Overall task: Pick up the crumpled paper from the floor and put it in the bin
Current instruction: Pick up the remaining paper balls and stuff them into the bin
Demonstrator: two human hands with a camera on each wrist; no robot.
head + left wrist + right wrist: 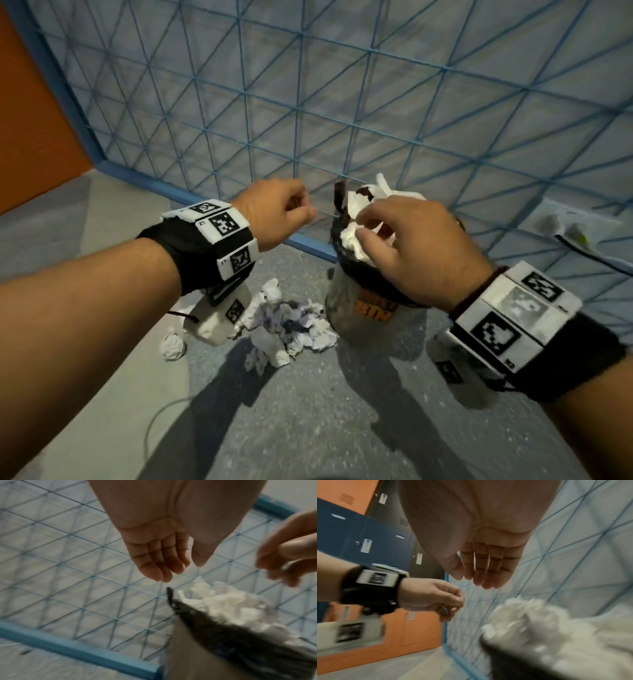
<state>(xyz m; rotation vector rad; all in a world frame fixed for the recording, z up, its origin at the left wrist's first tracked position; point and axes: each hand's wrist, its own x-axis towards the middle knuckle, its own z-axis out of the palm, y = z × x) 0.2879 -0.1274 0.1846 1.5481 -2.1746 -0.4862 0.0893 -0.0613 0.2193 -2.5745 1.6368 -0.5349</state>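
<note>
A pale bin (pixel 342 308) with a black liner and an orange label stands on the grey floor, heaped with white crumpled paper (pixel 358 204). My right hand (pixel 363 226) hovers just over that heap, fingers relaxed and empty in the right wrist view (pixel 477 581). My left hand (pixel 308 209) hangs left of the bin's rim, loosely curled and holding nothing (pixel 181 572). The paper in the bin (pixel 231 605) lies below both hands. A pile of crumpled paper (pixel 291 325) lies on the floor left of the bin, with one separate ball (pixel 173 346) further left.
A blue-framed wire mesh panel (pixel 342 102) leans right behind the bin. Orange and blue lockers (pixel 359 534) stand at the left. A white power strip with a black cable (pixel 575 226) lies at the right, and a thin cable (pixel 161 421) runs over the floor near me.
</note>
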